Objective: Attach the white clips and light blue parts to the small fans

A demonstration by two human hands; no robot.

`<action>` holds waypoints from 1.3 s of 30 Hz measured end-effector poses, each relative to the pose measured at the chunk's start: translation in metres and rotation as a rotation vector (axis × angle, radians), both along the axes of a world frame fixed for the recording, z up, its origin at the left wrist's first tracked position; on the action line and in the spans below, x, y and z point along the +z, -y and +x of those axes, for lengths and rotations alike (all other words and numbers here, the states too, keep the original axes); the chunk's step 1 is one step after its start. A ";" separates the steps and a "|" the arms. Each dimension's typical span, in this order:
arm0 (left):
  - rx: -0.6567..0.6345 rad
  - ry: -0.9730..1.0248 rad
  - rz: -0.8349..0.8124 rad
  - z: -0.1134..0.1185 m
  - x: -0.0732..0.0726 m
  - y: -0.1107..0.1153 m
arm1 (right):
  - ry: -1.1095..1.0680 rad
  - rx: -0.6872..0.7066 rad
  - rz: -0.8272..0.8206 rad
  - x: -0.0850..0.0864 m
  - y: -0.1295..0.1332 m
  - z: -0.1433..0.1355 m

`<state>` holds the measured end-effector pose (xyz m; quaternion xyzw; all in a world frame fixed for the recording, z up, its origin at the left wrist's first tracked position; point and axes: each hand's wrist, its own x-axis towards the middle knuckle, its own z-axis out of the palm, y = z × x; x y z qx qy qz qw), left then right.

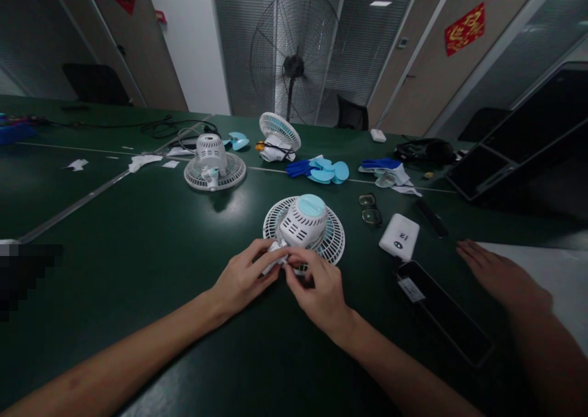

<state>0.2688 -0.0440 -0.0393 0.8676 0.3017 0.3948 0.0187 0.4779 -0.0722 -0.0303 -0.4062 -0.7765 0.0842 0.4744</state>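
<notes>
A small white fan [301, 224] lies face down on the green table, its round grille underneath and its motor housing with a light-blue cap on top. At its near edge, my left hand [245, 276] has its fingers closed on a small white plastic part [274, 259]. My right hand [321, 288] pinches the same part from the right, thumb and fingertips pressed together. The fingers partly cover the part, so I cannot tell its exact shape or whether it is joined to the fan.
Another face-down fan [214, 163] and a tilted fan [278, 138] stand farther back. Blue blades [328, 171], gloves [386, 171], glasses [370, 209], a white power bank [399, 236] and a dark phone [443, 313] lie rightward. Another person's hand [505, 276] rests at far right.
</notes>
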 end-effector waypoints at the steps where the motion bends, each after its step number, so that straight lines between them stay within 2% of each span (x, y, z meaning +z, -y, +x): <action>1: -0.002 -0.001 0.002 0.000 0.000 0.000 | -0.084 0.010 -0.094 0.000 0.000 -0.002; 3: -0.003 0.002 0.003 -0.001 0.000 -0.001 | -0.193 0.033 -0.215 -0.001 0.001 -0.004; 4: -0.003 0.004 -0.001 -0.001 -0.001 -0.001 | -0.204 0.039 -0.223 -0.001 0.001 -0.004; 6: 0.000 0.008 -0.011 -0.001 -0.001 -0.001 | -0.133 0.042 -0.137 -0.003 0.001 -0.002; 10: 0.012 0.015 -0.008 0.000 0.000 -0.001 | 0.159 0.053 0.117 -0.004 -0.002 0.007; 14: 0.001 0.026 -0.016 0.001 0.001 0.000 | 0.243 0.006 0.205 -0.003 -0.006 0.013; 19: -0.006 0.013 -0.031 0.001 0.001 0.000 | 0.241 -0.033 0.204 -0.001 -0.008 0.012; 26: 0.002 0.025 -0.009 0.002 0.002 0.000 | 0.132 -0.072 0.173 0.000 -0.007 0.011; 33: -0.019 0.046 -0.021 0.003 0.001 0.000 | 0.142 -0.017 0.088 -0.002 -0.007 0.006; 36: -0.016 0.043 -0.029 0.002 0.002 0.000 | 0.139 -0.042 0.138 -0.003 -0.005 0.009; 39: -0.023 0.038 -0.053 0.002 0.004 0.001 | 0.200 0.000 0.223 -0.004 -0.005 0.013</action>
